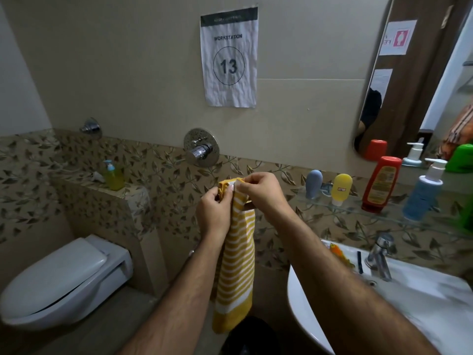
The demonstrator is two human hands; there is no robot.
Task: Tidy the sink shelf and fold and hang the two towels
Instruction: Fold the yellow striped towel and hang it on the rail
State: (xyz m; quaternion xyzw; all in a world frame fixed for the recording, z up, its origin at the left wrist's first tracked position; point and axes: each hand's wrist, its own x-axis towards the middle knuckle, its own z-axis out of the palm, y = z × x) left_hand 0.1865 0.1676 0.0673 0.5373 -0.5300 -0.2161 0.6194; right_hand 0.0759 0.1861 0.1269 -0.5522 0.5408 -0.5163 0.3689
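A yellow-and-white striped towel [238, 257] is draped over a brown towel bar [249, 204] on the leaf-patterned tiled wall, between the toilet [61, 280] and the white sink [384, 311]. Its top fold is pinched by the left hand [213, 213] from the left side, and by the right hand [262, 192] from the right side, with curled fingers. The long part of the towel hangs straight down below the hands. On the glass shelf [384, 213] above the sink are seen a grey tube [313, 183], a yellow tube [341, 188], a red bottle [380, 183] and a blue pump bottle [425, 192]. A paper sign [229, 57] with the number 13 is fixed on the wall above.
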